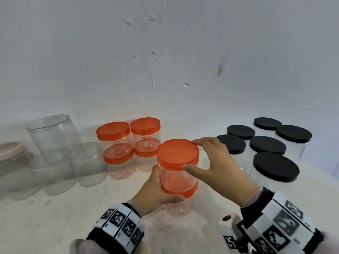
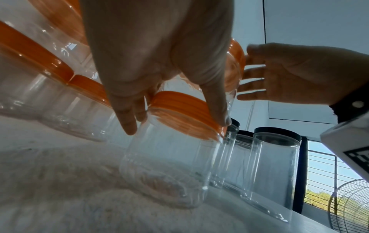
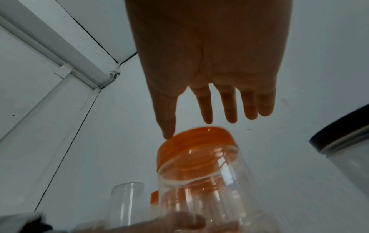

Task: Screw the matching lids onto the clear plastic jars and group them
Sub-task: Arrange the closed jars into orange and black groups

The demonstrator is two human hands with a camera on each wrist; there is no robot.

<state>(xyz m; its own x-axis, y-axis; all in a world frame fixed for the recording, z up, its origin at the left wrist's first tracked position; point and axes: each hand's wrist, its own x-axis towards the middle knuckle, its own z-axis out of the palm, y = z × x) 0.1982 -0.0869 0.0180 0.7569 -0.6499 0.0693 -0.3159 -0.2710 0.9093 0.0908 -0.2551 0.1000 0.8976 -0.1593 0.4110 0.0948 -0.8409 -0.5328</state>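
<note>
Centre table | left hand holds orange-lidded jar | empty

My head camera sits high and looks forward and down across the white table toward the wall, taking in both hands from behind at arm's length. My left wrist camera is low, close to the tabletop, looking up along the left hand and rightward past the black-lidded jars to a window. My right wrist camera looks steeply up along the right hand at the wall and ceiling corner, very near the fingers. All three views share the orange-lidded jar held in the middle; the left wrist view also catches the right hand reaching in from the side.
</note>
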